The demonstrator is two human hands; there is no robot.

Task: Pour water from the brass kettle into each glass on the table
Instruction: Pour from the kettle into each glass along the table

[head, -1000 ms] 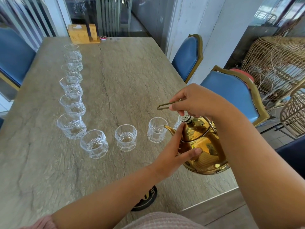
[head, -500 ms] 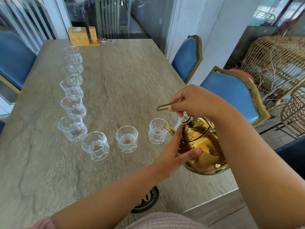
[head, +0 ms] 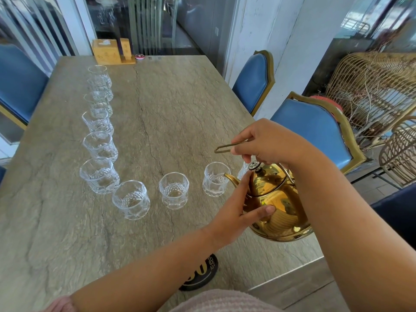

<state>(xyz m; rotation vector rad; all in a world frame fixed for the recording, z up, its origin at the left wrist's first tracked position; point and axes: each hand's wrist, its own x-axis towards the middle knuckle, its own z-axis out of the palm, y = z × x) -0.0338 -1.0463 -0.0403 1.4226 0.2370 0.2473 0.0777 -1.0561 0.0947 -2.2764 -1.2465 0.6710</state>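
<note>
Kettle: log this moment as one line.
kettle: spout by glass rim | right grip: holds handle | left grip: pressed on kettle side | pour: no stream visible

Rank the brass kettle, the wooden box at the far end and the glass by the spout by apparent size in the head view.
1. brass kettle, clearly largest.
2-3. wooden box and glass by the spout look about alike; the box sits farther off, so unranked.
</note>
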